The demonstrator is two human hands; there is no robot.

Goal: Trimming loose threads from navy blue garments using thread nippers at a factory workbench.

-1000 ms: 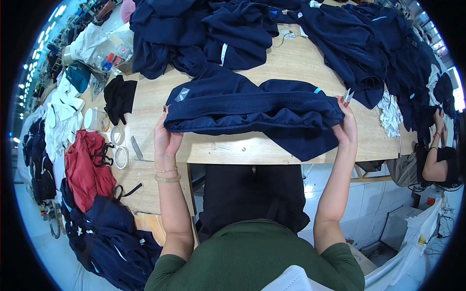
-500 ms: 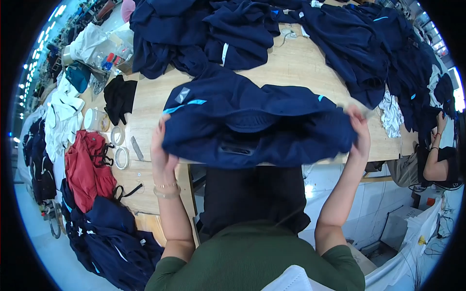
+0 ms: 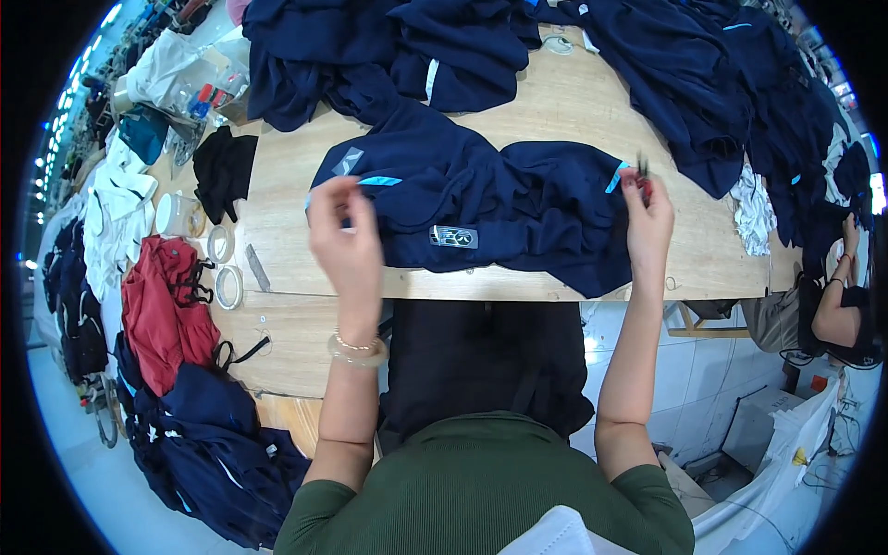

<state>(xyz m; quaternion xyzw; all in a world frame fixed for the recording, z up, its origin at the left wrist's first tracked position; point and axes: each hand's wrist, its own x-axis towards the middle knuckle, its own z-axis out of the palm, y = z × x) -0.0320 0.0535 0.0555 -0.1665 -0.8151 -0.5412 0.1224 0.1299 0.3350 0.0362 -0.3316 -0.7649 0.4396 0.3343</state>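
From my end I see the left hand [image 3: 344, 227] blurred over the left part of the navy garment [image 3: 527, 208], its fingers loosely curled; I cannot tell whether they pinch cloth; the right hand [image 3: 650, 217], at the garment's right edge, pinches a small, blurred pointed tool [image 3: 641, 167]; the garment lies between both hands on the wooden table [image 3: 573, 102], a shiny label [image 3: 453, 237] face up to the left hand's right; a light-blue strip [image 3: 615, 178] sits just left of the right hand's fingers; well left of the left hand I make out a red garment [image 3: 166, 314]; beyond both hands, navy clothes [image 3: 324, 65] are heaped.
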